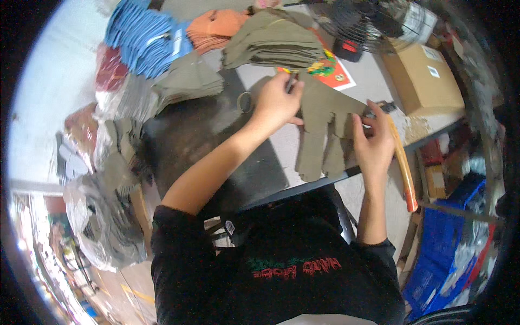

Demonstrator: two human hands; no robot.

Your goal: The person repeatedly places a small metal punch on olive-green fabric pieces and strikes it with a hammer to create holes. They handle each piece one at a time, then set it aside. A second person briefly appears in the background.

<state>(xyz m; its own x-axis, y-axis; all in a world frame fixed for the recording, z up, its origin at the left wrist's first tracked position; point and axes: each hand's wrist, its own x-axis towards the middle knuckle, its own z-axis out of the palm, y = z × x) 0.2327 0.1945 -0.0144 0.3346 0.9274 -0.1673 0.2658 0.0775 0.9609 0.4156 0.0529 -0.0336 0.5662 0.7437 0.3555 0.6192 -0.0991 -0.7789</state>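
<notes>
While left grip point(278, 100) clasps dark object point(291, 82), right grip point(375, 138) (closure unclear) meets olive fabric point(315, 108), box point(425, 78), fan point(352, 24) beyond.

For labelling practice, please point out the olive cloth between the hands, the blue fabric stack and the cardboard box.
Olive cloth point(318, 103), head view: its upper part.
Blue fabric stack point(138, 43), head view: its layered middle.
Cardboard box point(422, 89), head view: its brown side.

From afar I see matt olive cloth point(313, 103), a glossy orange handle point(401, 162), a matt brown cardboard box point(425, 81) and a crinkled, shiny plastic bag point(100, 238).
</notes>
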